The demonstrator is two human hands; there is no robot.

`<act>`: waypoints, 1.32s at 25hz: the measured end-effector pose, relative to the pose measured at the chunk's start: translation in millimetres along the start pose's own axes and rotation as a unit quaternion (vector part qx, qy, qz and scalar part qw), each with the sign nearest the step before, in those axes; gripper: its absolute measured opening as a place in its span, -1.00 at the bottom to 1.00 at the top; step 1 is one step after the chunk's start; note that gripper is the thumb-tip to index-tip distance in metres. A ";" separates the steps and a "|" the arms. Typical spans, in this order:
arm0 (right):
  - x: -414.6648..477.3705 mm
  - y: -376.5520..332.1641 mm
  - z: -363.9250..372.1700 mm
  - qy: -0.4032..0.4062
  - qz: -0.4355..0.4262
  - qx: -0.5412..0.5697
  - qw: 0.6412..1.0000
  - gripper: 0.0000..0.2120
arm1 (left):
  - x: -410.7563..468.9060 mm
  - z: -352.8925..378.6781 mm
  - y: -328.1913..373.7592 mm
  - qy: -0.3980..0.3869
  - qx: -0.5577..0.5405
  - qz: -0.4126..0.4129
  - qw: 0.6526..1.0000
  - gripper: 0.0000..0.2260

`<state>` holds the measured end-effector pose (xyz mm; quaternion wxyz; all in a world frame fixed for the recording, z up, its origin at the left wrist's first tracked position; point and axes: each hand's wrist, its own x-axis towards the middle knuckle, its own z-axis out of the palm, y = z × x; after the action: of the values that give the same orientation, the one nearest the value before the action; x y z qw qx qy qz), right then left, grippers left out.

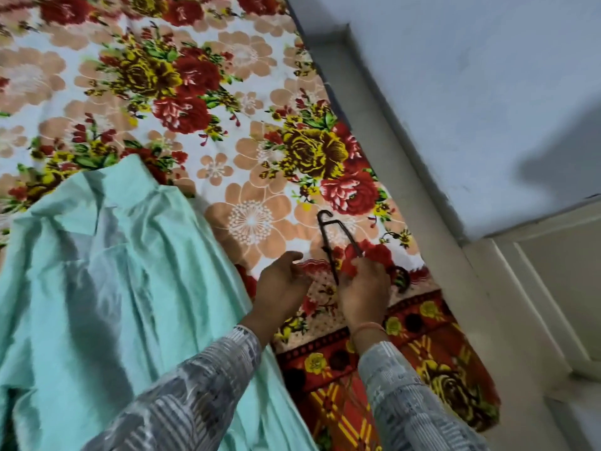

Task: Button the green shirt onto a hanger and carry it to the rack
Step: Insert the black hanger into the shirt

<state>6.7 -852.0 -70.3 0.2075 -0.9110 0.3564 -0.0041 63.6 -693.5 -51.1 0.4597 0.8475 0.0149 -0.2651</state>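
Observation:
The pale green shirt lies spread out on the flowered bed sheet, collar toward the far side, filling the lower left. A thin dark hanger is held edge-on just right of the shirt, hook pointing up and away. My right hand grips the hanger's lower part. My left hand hovers beside it with fingers apart, close to the hanger but not clearly touching it. No rack is in view.
The bed's right edge runs along a grey ledge and a pale blue wall. A red patterned blanket hangs over the near right corner of the bed. A light door or panel stands at the right.

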 end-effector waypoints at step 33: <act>-49.9 -265.6 73.3 -0.167 -0.184 0.116 0.962 -0.52 | 10.1 -326.0 -199.7 0.282 0.129 -0.157 0.938 -0.77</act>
<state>152.8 -616.8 -29.1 0.3636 -0.9183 0.1405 0.0686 160.6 -323.9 -67.4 0.2764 0.9263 0.2420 -0.0838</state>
